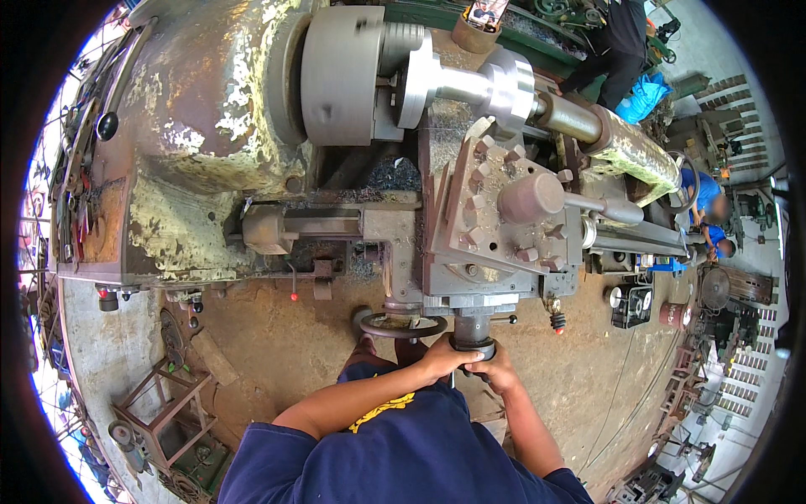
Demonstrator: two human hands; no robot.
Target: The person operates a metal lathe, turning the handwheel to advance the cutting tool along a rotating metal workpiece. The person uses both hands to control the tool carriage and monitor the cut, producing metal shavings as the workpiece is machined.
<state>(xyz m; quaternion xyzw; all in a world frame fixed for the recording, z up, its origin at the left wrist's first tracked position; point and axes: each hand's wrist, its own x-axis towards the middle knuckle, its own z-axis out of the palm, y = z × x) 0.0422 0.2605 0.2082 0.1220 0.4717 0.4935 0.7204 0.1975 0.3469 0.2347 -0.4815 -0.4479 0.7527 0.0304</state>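
Note:
Both my hands are at the dark cross-slide handle (473, 343) on the front of a large metal lathe. My left hand (442, 359) wraps its left side, and my right hand (499, 370) grips its right side; the undersides of the fingers are hidden. Ahead of them is the tool post (499, 210), a block with several square-headed bolts and a rounded central knob (531, 198). Beyond it a shiny turned metal workpiece (460, 86) spans from the grey chuck (342, 77) to the tailstock (600, 130). A cutting tool's tip lies close to the workpiece's right flange.
A carriage handwheel (400, 326) sits left of my hands. A red-tipped lever (294, 296) hangs under the bed. On the left floor stands a rusty metal frame (164, 412). At the right are a black box-like device (631, 304) and other people (707, 197); another person (621, 50) stands behind the lathe.

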